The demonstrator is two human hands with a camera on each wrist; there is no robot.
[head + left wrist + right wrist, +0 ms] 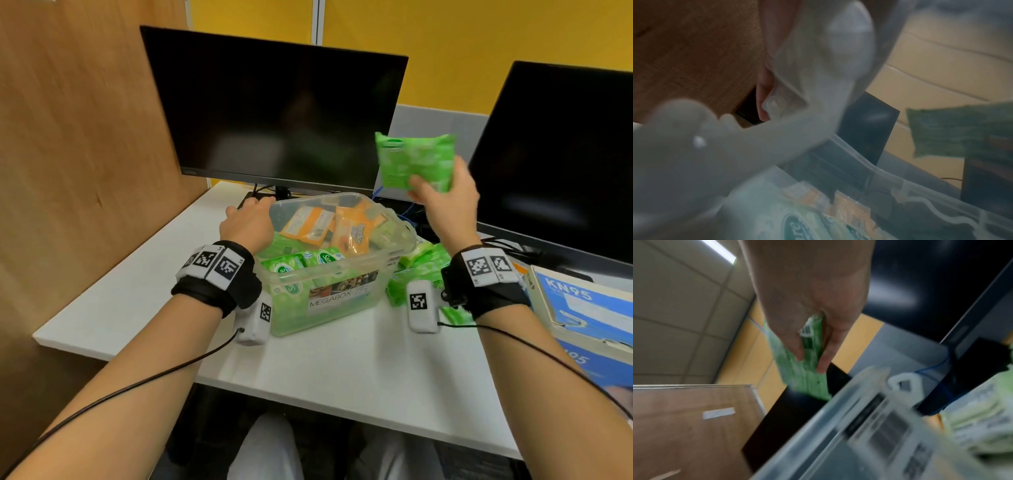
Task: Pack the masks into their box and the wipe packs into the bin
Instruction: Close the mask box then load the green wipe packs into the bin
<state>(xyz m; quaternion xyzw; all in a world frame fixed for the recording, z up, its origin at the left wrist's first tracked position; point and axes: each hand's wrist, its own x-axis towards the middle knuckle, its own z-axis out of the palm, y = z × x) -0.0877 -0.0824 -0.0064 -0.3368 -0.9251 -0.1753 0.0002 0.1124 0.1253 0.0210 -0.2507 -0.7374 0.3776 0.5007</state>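
A clear plastic bin [390,250] stands mid-desk, holding green and orange wipe packs [349,229]. My left hand [248,219] grips the bin's far left rim [789,84], fingers curled over it. Raised above the bin's right end, my right hand [442,195] pinches a green wipe pack [412,161] between thumb and fingers [824,363]; the same pack [807,369] shows blurred in the right wrist view and at the right of the left wrist view as a green wipe pack [962,129]. More green packs [423,263] lie on the desk right of the bin. A blue KN95 mask box [589,318] sits at the right edge.
Two dark monitors [274,113] [561,161] stand behind the bin, with cables between them. A wooden partition [75,137] closes off the left side. The white desk [342,370] runs to its front edge near my lap.
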